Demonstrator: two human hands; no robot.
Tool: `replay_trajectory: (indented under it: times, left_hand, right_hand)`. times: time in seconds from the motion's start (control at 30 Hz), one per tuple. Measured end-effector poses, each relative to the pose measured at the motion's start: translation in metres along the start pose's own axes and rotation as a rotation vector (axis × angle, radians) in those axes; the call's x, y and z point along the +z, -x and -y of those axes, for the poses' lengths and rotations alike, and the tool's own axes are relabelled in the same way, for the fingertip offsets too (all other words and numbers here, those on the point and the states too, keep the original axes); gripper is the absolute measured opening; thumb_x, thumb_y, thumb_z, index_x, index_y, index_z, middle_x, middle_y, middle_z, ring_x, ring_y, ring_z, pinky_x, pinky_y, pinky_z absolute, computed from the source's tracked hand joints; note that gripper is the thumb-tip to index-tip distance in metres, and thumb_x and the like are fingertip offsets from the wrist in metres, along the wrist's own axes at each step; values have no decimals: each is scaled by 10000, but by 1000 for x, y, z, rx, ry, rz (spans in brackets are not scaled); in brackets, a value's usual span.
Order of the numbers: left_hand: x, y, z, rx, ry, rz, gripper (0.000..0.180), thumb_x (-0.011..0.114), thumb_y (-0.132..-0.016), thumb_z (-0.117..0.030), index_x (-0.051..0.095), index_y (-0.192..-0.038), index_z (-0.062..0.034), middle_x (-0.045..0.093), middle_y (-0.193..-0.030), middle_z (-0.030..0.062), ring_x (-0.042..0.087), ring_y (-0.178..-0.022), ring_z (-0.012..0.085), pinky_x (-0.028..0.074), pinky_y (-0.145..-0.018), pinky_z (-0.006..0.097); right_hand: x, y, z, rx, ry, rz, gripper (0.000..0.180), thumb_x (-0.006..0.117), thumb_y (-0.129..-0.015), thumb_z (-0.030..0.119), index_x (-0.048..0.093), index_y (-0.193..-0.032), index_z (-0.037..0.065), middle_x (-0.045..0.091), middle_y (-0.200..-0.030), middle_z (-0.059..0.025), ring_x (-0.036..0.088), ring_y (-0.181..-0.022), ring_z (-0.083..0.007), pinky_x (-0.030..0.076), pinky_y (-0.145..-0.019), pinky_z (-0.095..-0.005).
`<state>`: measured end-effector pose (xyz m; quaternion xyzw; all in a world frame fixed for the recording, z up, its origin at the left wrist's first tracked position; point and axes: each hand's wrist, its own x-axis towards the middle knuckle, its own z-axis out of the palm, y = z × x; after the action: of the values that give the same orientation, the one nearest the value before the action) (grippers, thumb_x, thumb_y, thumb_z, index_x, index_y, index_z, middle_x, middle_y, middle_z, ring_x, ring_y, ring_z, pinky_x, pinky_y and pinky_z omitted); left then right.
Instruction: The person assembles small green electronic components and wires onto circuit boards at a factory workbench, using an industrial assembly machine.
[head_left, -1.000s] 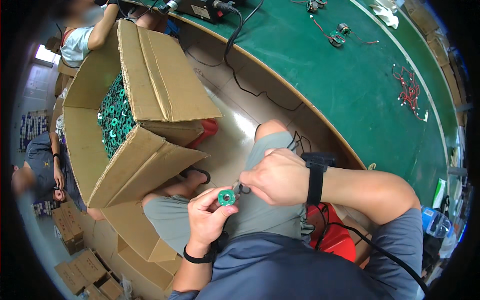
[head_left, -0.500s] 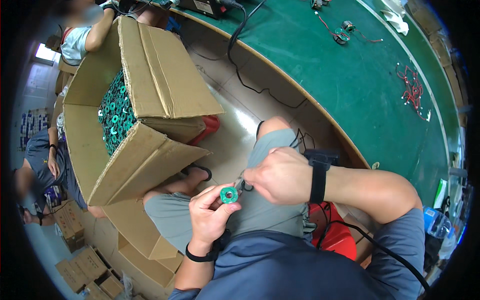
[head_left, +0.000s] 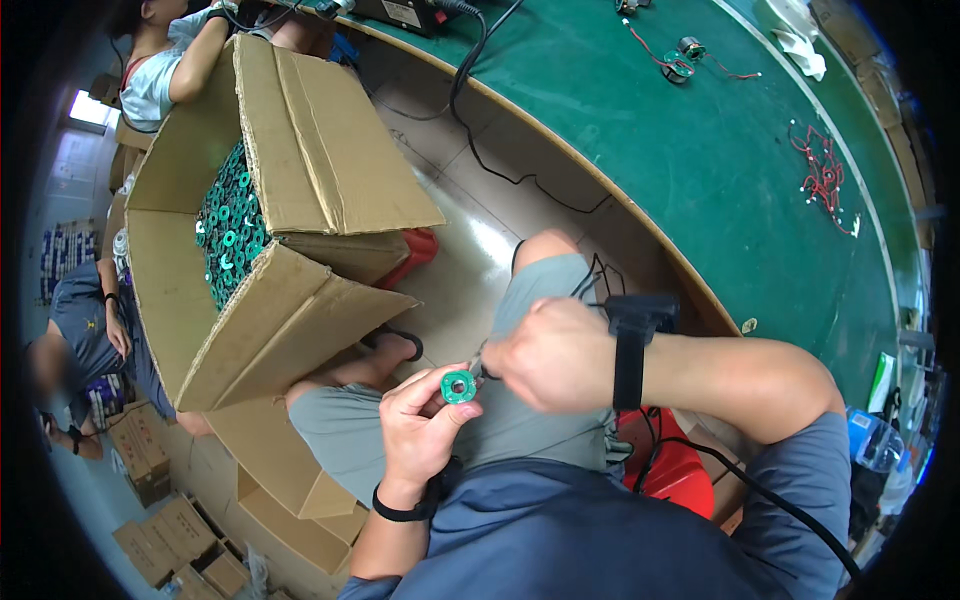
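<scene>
Over the person's lap, the left hand [head_left: 425, 425] pinches a green ring [head_left: 458, 386]; the right hand [head_left: 550, 355] is closed beside it. Nearby, an open cardboard box [head_left: 300, 170] holds many green rings [head_left: 228, 235].

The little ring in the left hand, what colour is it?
Green, with a hole in the middle; the head view shows the ring in the left hand.

We see a small green ring-shaped part [head_left: 458, 386], smooth with a plastic-like sheen, beside a matt, rough brown corrugated cardboard box [head_left: 300, 170]; the curved worktop [head_left: 700, 170] wears matt green covering with a pale wood-like edge.
</scene>
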<state>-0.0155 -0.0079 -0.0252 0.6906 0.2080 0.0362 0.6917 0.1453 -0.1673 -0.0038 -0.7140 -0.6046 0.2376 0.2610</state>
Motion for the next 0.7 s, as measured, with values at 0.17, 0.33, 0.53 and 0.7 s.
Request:
replay_trajectory:
  times: [0.17,0.33,0.53,0.7]
  left_hand:
    - [-2,0,-1,6,-50,-4,351,796,-789,21,697,-1125,55,677,-934,58,667,-823,112,546,-715,237]
    - [-3,0,-1,27,-66,4,354,788,-785,42,697,-1127,55,669,-926,48,661,-817,99,543,-706,229]
    - [-2,0,-4,26,-86,-6,361,798,-785,34,693,-1129,60,676,-922,53,662,-813,102,543,-708,232]
    - [-4,0,-3,62,-75,-23,349,799,-790,19,693,-1120,62,681,-927,61,666,-815,115,542,-712,239]
  right_hand:
    - [-11,-1,-6,72,-4,-34,55,629,-815,132,630,-849,88,642,-655,-135,646,-618,-356,510,-578,-476]
    - [-4,0,2,-101,-280,-95,54,620,-805,102,637,-849,75,644,-648,-134,646,-615,-363,521,-583,-468]
    - [-3,0,-2,-56,-164,-51,68,607,-816,139,641,-857,97,644,-648,-132,645,-606,-366,518,-577,-479]
    - [-6,-2,1,-56,-156,3,66,612,-824,126,656,-866,100,647,-659,-136,649,-624,-368,525,-590,-483]
